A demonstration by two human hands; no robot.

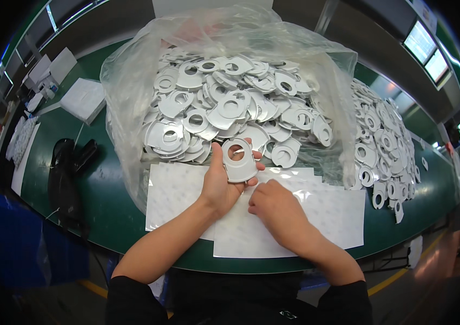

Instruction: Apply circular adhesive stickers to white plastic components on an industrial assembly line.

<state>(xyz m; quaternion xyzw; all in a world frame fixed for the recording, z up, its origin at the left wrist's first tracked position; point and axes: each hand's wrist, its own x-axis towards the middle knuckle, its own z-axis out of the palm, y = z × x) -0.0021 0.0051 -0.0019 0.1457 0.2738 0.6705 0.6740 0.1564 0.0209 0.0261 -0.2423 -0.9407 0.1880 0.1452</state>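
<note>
A flat white plastic part [241,170] with a large round hole lies across the palm of my left hand [220,184]. The fingers curl round its far and right edges, and the thumb lies along its left side. Just to the right and nearer me, my right hand [278,208] is closed with its fingertips bent inward, low over the white glossy sheets [316,230]. Whatever those fingertips may pinch is hidden. The sheets overlap under both hands. Behind them a clear plastic bag [127,108] gapes open, with a heap of similar white parts [230,105] inside.
More white parts [384,141] are piled on the green table [111,211] at the right. A black corded device [65,184] lies at the left. Further back on that side are a white stack [83,100] and small bottles [51,86].
</note>
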